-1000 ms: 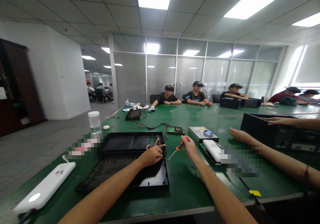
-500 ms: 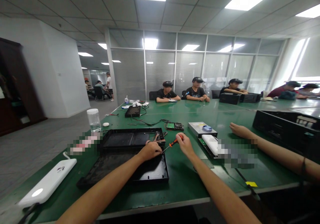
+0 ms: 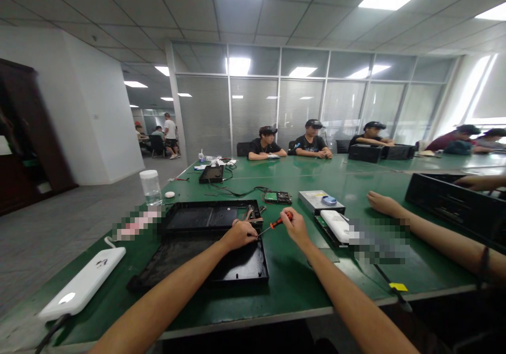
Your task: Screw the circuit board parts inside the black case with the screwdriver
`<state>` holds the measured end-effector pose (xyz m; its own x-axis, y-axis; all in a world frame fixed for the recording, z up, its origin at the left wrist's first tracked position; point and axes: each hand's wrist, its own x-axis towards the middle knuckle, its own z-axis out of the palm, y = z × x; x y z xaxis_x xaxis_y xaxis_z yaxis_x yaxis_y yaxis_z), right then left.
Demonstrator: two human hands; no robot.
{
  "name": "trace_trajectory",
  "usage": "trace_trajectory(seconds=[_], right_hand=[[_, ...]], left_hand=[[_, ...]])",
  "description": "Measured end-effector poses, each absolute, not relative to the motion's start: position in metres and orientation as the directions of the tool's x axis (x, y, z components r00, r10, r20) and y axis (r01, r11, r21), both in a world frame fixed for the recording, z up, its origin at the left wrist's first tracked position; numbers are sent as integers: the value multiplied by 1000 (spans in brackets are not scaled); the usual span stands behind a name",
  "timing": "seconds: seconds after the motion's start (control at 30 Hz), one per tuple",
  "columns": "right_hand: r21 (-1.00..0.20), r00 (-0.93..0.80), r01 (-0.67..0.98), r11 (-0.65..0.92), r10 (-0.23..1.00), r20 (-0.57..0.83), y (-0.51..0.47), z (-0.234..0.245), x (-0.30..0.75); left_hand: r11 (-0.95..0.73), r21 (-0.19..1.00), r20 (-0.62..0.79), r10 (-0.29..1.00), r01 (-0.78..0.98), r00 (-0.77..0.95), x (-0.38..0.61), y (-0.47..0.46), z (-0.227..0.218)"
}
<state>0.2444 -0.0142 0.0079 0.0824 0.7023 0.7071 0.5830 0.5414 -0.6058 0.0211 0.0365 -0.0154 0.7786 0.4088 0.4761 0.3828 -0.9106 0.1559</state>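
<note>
brings the screwdriver [image 3: 275, 223] leftward since a second ago, away from over the bare desk [image 3: 290, 296] and up to the fingertips of the left hand [image 3: 238, 236]; keeps that left hand almost in place. also shows, at far right, a black box [image 3: 443, 201] shifted further right.

points the blade left and downward in view, toward the right edge of the near tray [image 3: 242, 264], with the handle end up and to the right. slants the long axis across the gap between both hands, tilted rather than upright.

wraps the fingers of the right hand [image 3: 295, 227] closed around the orange-red handle. draws the left fingers together, thumb close to forefinger, above the near tray's right edge and just beside the ribbon cables [image 3: 255, 219] of the far tray [image 3: 197, 218]; cannot tell whether anything sits pinched between them.

hides part of the handle behind the right fingers. loses the tip among the left fingertips and the dark rim, so cannot tell whether touching. covers much of the near tray with the left forearm. cuts off both forearms at the bottom edge and the black box at the right edge.
</note>
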Motion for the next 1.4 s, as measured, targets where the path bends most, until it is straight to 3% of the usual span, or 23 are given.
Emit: trace_trajectory(seconds=[0.47, 0.77, 0.93, 1.23, 1.4], right_hand=[[-396, -162, 721, 568, 695, 701, -31, 33, 229], [-15, -339, 911, 412, 769, 542, -51, 73, 210], [33, -446, 881, 472, 806, 388, -51, 71, 199], [18, -423, 903, 430, 877, 228, -80, 30, 199], [-6, -437, 887, 461, 844, 310, -86, 45, 207]], left_hand=[[-880, 227, 432, 475, 417, 767, 21, 31, -9], [-845, 249, 446, 534, 473, 719, 20, 31, -15], [-860, 234, 433, 510, 454, 743, 20, 30, -12], [-887, 202, 425, 461, 415, 779, 20, 33, -10], [-866, 260, 439, 500, 428, 746, 20, 35, -14]])
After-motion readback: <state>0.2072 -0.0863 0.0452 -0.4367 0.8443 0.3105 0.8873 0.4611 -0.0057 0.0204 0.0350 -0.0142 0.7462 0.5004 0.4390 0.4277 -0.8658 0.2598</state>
